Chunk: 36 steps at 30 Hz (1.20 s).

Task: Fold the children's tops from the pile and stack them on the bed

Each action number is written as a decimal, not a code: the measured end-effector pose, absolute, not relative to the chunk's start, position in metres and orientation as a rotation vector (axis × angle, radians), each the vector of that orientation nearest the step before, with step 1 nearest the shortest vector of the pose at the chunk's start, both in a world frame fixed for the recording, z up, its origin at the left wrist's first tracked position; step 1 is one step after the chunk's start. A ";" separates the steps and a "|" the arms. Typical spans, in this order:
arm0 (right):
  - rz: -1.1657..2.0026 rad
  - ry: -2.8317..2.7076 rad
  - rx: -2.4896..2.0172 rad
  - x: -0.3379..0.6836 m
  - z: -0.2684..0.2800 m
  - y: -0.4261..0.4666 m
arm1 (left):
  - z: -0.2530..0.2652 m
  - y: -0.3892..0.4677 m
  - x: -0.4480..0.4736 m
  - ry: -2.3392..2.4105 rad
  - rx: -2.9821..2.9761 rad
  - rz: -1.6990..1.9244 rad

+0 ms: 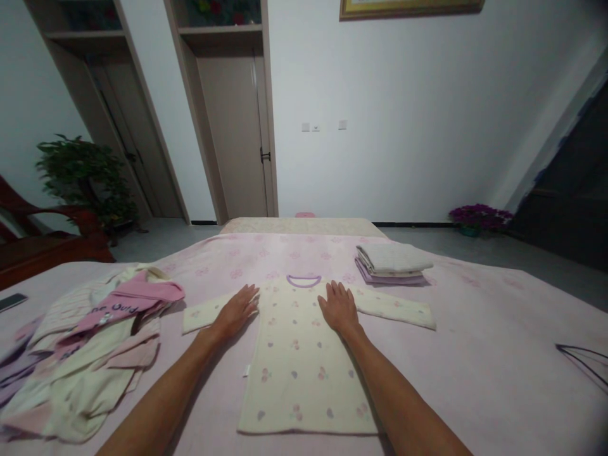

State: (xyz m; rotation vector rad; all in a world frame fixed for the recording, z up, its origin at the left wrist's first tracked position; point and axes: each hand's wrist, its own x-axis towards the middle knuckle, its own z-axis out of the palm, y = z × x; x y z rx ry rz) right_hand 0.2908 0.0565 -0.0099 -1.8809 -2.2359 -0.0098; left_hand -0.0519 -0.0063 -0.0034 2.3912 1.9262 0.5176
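Observation:
A cream long-sleeved shirt (pixel 295 354) with small cherry and heart prints lies flat before me, its purple-trimmed neckline pointing away and both sleeves stretched out sideways. My left hand (pixel 238 308) rests on the left shoulder where the sleeve joins, fingers extended. On the right shoulder lies my right hand (pixel 339 305), palm down with its fingers spread. Neither hand grips the cloth. The right forearm covers part of the shirt's right side edge. A small white tag shows at the left side seam.
A heap of loose clothes (pixel 99 354) lies on the left of the pink bedspread (pixel 475 361). Folded garments (pixel 394 261) are stacked at the back right. A phone (pixel 12 302) sits at the far left, a black cord (pixel 582 356) at the far right.

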 end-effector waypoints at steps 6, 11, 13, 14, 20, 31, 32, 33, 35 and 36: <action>-0.027 -2.247 -1.870 0.292 -0.010 0.056 | -0.015 -0.011 -0.042 2.032 2.364 0.310; -0.021 -2.246 -1.869 0.292 -0.008 0.055 | -0.019 -0.027 -0.088 2.274 2.253 0.154; -0.019 -2.246 -1.874 0.292 -0.008 0.055 | -0.021 -0.035 -0.109 2.370 2.205 0.114; -0.019 -2.246 -1.874 0.292 -0.008 0.055 | -0.020 -0.039 -0.117 2.411 2.176 0.093; -0.016 -2.236 -1.869 0.291 -0.008 0.055 | -0.005 -0.050 -0.123 2.670 1.864 0.027; 0.001 -2.251 -1.856 0.290 0.003 0.047 | -0.014 -0.096 0.046 1.729 2.587 0.420; 0.002 -2.264 -1.851 0.290 0.005 0.045 | -0.013 -0.101 0.051 1.733 2.561 0.379; 0.006 -2.279 -1.847 0.289 0.006 0.043 | -0.011 -0.106 0.053 1.746 2.538 0.344; 0.029 -2.310 -1.838 0.287 0.006 0.035 | -0.008 -0.112 0.050 1.792 2.492 0.306; 0.049 -2.321 -1.832 0.286 0.006 0.029 | -0.007 -0.114 0.046 1.819 2.471 0.304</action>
